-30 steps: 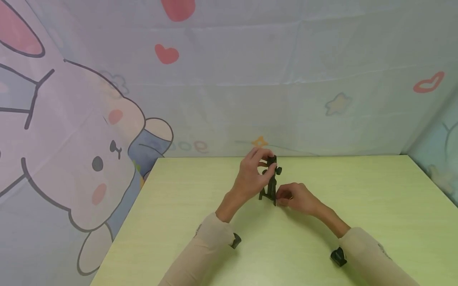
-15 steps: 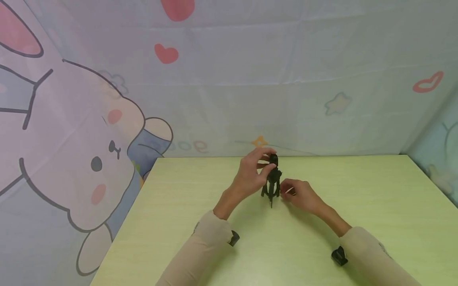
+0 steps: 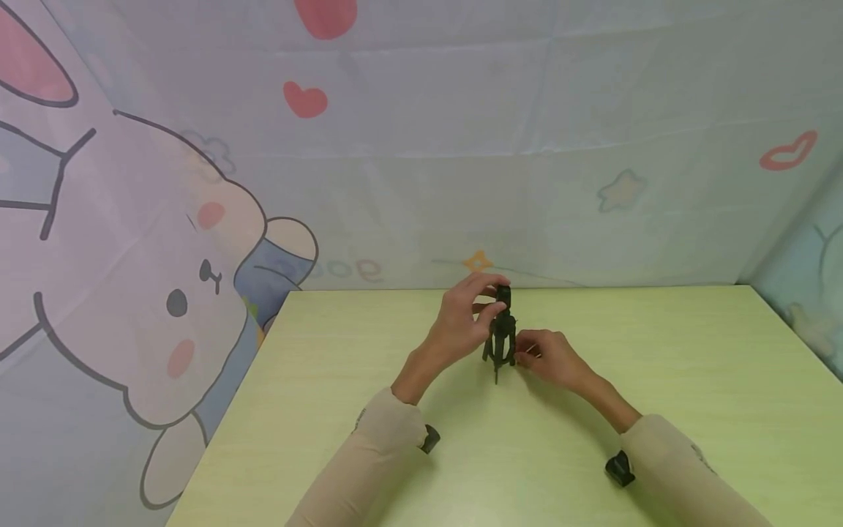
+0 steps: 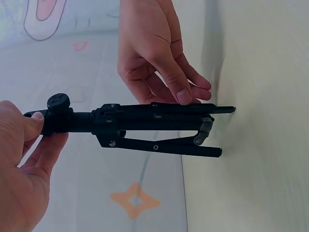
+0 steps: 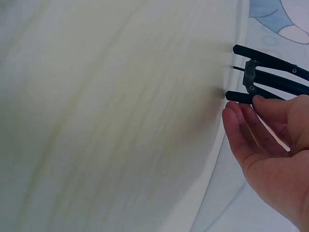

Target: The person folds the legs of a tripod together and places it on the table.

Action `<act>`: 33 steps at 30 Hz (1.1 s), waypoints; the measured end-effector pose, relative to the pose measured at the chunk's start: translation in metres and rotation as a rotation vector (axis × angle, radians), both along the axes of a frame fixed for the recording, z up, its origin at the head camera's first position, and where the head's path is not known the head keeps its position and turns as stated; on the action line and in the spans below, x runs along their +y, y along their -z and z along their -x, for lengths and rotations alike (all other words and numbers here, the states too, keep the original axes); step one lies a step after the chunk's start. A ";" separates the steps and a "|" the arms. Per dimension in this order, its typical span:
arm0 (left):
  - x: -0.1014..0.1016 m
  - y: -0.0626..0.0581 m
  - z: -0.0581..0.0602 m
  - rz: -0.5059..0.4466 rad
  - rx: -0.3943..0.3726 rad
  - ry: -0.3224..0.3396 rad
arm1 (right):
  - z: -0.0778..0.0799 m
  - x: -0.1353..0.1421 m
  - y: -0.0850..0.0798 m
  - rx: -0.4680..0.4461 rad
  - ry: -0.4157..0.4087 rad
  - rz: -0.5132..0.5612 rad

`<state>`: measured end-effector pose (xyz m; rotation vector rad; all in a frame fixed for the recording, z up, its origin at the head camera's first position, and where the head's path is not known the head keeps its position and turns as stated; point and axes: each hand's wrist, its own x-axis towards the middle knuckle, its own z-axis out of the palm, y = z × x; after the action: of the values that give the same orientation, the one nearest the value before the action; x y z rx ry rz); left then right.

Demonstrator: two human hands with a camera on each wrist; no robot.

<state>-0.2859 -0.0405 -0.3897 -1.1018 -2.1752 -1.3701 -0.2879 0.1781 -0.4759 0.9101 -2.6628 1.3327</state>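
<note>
A small black tripod point(image 3: 503, 333) stands upright over the table, its legs folded partly inward. My left hand point(image 3: 459, 316) holds its head between thumb and fingers, just beside the round knob point(image 4: 58, 101) seen in the left wrist view. Low on one leg point(image 5: 240, 97), the thumb and fingertips of my right hand point(image 3: 552, 359) pinch it from the right side. In the left wrist view a second leg point(image 4: 188, 151) angles slightly away from the centre column, joined to it by a small hinged brace point(image 4: 204, 129). The leg tips are close over the tabletop.
The pale yellow-green table point(image 3: 316, 439) reaches back to a cloth backdrop point(image 3: 421, 197) printed with hearts, stars and a large rabbit. Black devices, one by the left cuff point(image 3: 429, 439), another by the right cuff point(image 3: 619, 468), hang under the wrists.
The tripod has been turned about its upright axis in my left hand, and its legs now stand a little closer together. My right hand has shifted slightly right and up with the turned leg.
</note>
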 end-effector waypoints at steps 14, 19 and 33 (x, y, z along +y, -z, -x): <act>-0.003 -0.004 0.000 0.018 -0.038 0.020 | -0.001 -0.014 0.000 -0.074 -0.030 -0.003; -0.006 -0.006 0.002 0.024 -0.040 0.031 | 0.000 -0.017 0.000 -0.097 -0.004 -0.010; -0.006 -0.005 0.001 0.077 -0.027 0.013 | 0.007 -0.020 0.000 -0.073 -0.035 -0.025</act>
<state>-0.2868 -0.0467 -0.3845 -1.1331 -2.2608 -1.3243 -0.2946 0.1585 -0.4758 0.9329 -2.7359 1.3692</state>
